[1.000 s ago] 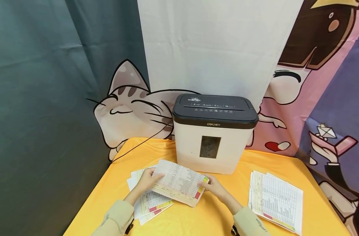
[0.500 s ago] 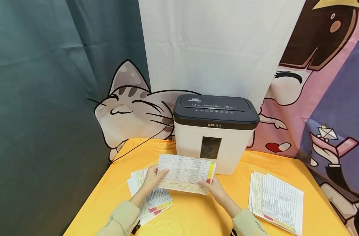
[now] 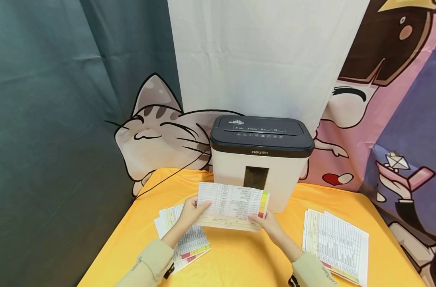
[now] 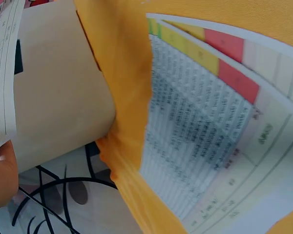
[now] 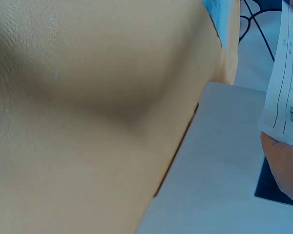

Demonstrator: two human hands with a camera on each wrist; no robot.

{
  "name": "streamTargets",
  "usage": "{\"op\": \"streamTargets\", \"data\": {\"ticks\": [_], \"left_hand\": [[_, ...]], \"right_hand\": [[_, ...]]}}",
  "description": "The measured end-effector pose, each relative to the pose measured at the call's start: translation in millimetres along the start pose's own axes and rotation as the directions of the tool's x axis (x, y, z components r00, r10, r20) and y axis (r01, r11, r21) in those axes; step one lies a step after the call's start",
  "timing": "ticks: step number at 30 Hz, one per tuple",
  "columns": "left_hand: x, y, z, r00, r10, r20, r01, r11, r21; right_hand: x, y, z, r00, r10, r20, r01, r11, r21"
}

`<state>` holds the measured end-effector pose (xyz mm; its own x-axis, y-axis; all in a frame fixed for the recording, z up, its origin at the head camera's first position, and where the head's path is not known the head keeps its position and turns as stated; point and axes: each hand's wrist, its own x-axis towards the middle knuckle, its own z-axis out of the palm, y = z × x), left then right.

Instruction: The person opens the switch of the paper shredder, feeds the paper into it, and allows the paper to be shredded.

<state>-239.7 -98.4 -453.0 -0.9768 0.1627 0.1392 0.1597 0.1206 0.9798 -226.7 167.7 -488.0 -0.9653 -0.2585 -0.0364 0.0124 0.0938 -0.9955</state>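
Observation:
A printed paper form (image 3: 232, 204) with a coloured strip along its right side is held level in front of the shredder. My left hand (image 3: 193, 210) pinches its left edge, thumb on the front. At its lower right corner my right hand (image 3: 268, 223) grips it the same way. The white paper shredder (image 3: 275, 175) has a dark lid (image 3: 262, 139) with a narrow slot across the top; the sheet overlaps the lower part of its window. In the left wrist view, the left hand (image 4: 2, 178) shows at the left edge; the right hand (image 5: 283, 163) appears in the right wrist view.
Under the left forearm lies a fanned stack of similar forms (image 3: 193, 241). Another stack of forms (image 3: 336, 243) sits at the right of the yellow-covered table (image 3: 239, 259). A thin black cord (image 3: 171, 175) runs left from behind the shredder. Printed curtains hang behind.
Both hands have raised the form from over the left stack, moving it right and toward the shredder. It has gone from tilted to nearly level.

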Motion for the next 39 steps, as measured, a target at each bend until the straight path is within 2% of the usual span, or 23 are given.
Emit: {"op": "streamTargets", "data": {"ticks": [10, 16, 21, 27, 35, 39], "left_hand": [[10.3, 32.7, 6.9, 1.000, 0.017, 0.026, -0.018, 0.999, 0.043], [15.8, 57.5, 6.9, 0.995, 0.077, 0.061, -0.081, 0.995, 0.066], [22.3, 72.4, 8.2, 0.984, 0.139, 0.108, -0.150, 0.983, 0.102], [33.3, 90.0, 9.1, 0.978, 0.171, 0.121, -0.190, 0.968, 0.166], [45.6, 112.3, 10.8, 0.966, 0.212, 0.147, -0.238, 0.953, 0.188], [51.3, 122.6, 11.5, 0.954, 0.255, 0.158, -0.283, 0.941, 0.187]], "right_hand": [[-2.1, -31.6, -20.9, 0.998, -0.048, -0.042, 0.046, 0.998, -0.052], [-5.2, -57.0, -31.7, 0.997, -0.073, -0.010, 0.072, 0.994, -0.082], [-6.1, -74.8, -38.1, 0.997, -0.077, -0.002, 0.076, 0.993, -0.094], [-4.3, -94.4, -45.5, 0.995, -0.096, -0.012, 0.094, 0.988, -0.125], [-3.3, -116.5, -56.2, 0.989, -0.139, -0.051, 0.123, 0.965, -0.232], [-2.1, -127.5, -63.8, 0.985, -0.144, -0.100, 0.106, 0.945, -0.309]]}}
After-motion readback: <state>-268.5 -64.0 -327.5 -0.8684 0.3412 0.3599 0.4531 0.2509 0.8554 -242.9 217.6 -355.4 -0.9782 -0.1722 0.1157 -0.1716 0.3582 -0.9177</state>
